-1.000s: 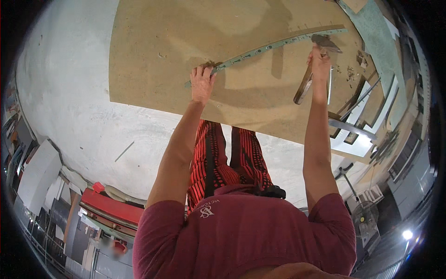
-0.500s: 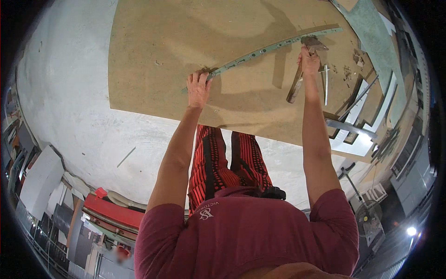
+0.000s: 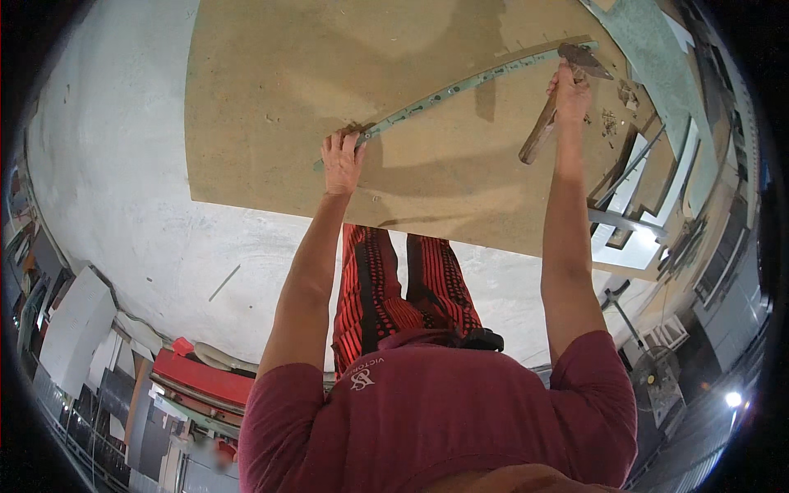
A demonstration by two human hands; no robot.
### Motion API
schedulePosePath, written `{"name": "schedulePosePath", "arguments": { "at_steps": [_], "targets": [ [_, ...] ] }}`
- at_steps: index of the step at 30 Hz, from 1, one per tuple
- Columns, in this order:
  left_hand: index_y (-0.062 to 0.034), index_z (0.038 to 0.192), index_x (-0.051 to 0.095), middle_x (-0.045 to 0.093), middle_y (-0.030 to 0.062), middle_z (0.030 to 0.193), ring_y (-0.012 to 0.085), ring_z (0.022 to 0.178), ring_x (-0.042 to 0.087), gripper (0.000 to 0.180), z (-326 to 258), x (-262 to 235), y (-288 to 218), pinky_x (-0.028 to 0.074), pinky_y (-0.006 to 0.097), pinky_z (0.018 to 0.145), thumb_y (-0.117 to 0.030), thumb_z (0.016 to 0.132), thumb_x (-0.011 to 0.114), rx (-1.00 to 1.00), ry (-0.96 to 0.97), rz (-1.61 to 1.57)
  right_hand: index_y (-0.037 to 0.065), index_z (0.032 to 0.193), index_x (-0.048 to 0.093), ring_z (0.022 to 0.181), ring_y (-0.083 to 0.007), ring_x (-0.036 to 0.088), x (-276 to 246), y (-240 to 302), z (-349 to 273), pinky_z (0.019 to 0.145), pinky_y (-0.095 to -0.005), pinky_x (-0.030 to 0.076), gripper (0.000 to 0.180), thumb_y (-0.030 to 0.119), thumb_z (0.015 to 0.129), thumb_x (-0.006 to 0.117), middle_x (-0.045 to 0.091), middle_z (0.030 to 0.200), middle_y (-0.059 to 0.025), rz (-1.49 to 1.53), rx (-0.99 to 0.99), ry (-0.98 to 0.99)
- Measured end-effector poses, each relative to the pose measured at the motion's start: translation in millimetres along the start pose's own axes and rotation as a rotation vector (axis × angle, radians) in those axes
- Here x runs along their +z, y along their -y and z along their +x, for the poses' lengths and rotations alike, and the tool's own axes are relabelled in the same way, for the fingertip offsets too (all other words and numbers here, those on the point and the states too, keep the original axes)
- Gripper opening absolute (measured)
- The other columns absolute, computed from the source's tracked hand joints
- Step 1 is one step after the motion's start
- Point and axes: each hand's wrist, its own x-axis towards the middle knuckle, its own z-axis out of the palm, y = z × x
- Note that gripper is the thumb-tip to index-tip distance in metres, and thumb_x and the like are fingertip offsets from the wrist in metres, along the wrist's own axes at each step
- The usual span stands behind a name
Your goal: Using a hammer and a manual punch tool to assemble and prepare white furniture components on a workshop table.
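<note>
A long, narrow green strip [image 3: 444,95] with dark spots along it lies in a slight curve across a brown board [image 3: 263,164]. Over the strip's near left end is my left hand [image 3: 342,163], its fingers curled onto the strip and pressing it to the board. My right hand [image 3: 573,99] is wrapped round the wooden handle of a hammer [image 3: 538,135]. The dark hammer head overlaps the strip's far right end from above; whether it touches cannot be made out. Small nails or pins seem to stand along the strip's far edge.
Small loose bits [image 3: 608,123] lie on the board right of the hammer. Beyond them are white cut pieces [image 3: 629,251], a metal bar [image 3: 629,222] and a pale green sheet [image 3: 657,74]. A standing fan [image 3: 653,380] is at lower right, and a red machine [image 3: 201,380] at lower left.
My right hand and the hammer have moved right and slightly farther away, toward the strip's far end. My left hand stays on the near end, shifted slightly left in view.
</note>
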Motion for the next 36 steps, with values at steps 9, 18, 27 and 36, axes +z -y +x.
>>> {"name": "schedulePosePath", "arguments": {
  "at_steps": [9, 18, 27, 36],
  "targets": [
    [-0.0096, 0.104, 0.054, 0.050, 0.0116, 0.103, 0.0327, 0.095, 0.045, 0.030, 2.2, 2.8, -2.4, 0.038, 0.044, 0.081, -0.018, 0.076, 0.062, -0.001, 0.036, -0.006, 0.005, 0.066, 0.048, 0.044, -0.0108, 0.047, -2.0, -52.4, 1.1, 0.040, -0.0252, 0.039, 0.028, 0.024, 0.081, 0.060, 0.049, 0.053, -0.0030, -0.077, 0.135, 0.050],
    [-0.0081, 0.104, 0.053, 0.051, 0.0126, 0.102, 0.0333, 0.094, 0.045, 0.031, 6.0, -1.2, -2.3, 0.038, 0.044, 0.080, -0.016, 0.076, 0.062, 0.033, 0.009, 0.019, 0.003, 0.064, 0.051, 0.046, -0.0119, 0.049, -31.4, -5.4, 39.9, 0.044, -0.0263, 0.041, 0.030, 0.026, 0.082, 0.059, 0.052, 0.055, -0.0048, -0.046, -0.032, -0.050],
    [-0.0074, 0.104, 0.051, 0.051, 0.0142, 0.102, 0.0339, 0.094, 0.045, 0.031, 8.2, -1.2, -8.9, 0.037, 0.044, 0.082, -0.013, 0.076, 0.062, 0.045, 0.023, 0.004, 0.003, 0.065, 0.053, 0.046, -0.0120, 0.050, -35.9, -46.7, 64.9, 0.043, -0.0267, 0.041, 0.030, 0.026, 0.082, 0.058, 0.052, 0.054, -0.0042, -0.121, 0.155, -0.011],
    [-0.0066, 0.104, 0.055, 0.050, 0.0133, 0.104, 0.0323, 0.096, 0.044, 0.032, 1.4, 0.8, -2.1, 0.037, 0.043, 0.084, -0.016, 0.075, 0.063, -0.009, 0.044, 0.066, 0.002, 0.071, 0.054, 0.045, -0.0116, 0.050, -64.7, -20.5, 84.1, 0.041, -0.0259, 0.041, 0.024, 0.023, 0.082, 0.060, 0.053, 0.056, -0.0037, -0.032, 0.038, -0.059]
  ]
}}
